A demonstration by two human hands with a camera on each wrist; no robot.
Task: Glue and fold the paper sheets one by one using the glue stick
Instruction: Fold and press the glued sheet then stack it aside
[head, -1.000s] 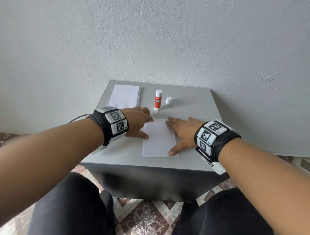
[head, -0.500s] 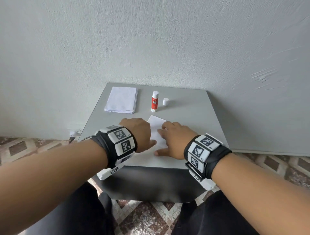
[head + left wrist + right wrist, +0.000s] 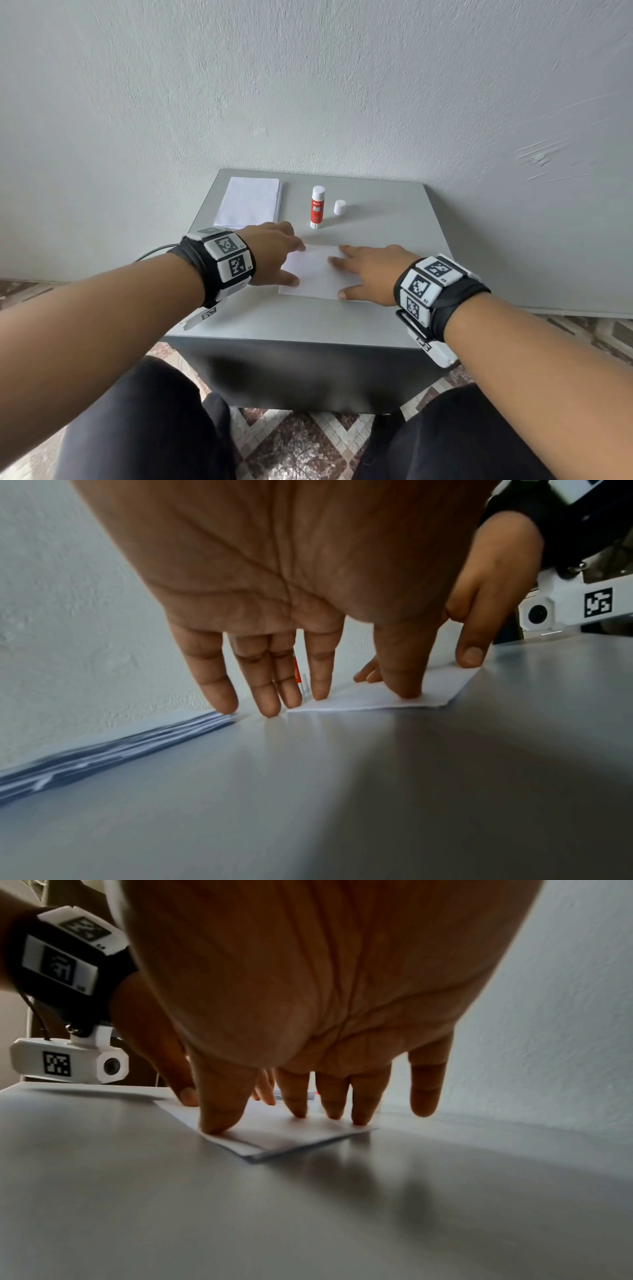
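Item: folded sheet (image 3: 317,272), white, lying flat near the middle of the grey table (image 3: 394,219), doubled edge visible at its near right corner in the right wrist view; step in hand, as we judge it: pressing the fold down so the glued faces bond. Left hand (image 3: 274,251): fingers straight, gripping nothing; thumb and forefinger tips on the sheet's left edge, the other fingertips on bare table just beside it. Right hand (image 3: 370,270): likewise flat and unclenched, holding nothing; thumb pressing the near right corner, three fingertips on the sheet's right part, little finger lifted clear. To do this well, we would keep one hand pinning the sheet while the other sweeps outward from the crease with flat fingers; firm, even pressure; edges aligned before the glue takes; no dragging, lest the layers slide apart. Position relative to hands: the sheet sits between the two, under the fingertips only, palms raised above it. Further stock: pile of paper (image 3: 250,202) at the far left of the table, just beyond the left hand; glue stick (image 3: 317,207) upright and uncapped behind the sheet; its cap (image 3: 339,207) just beside it, apart.
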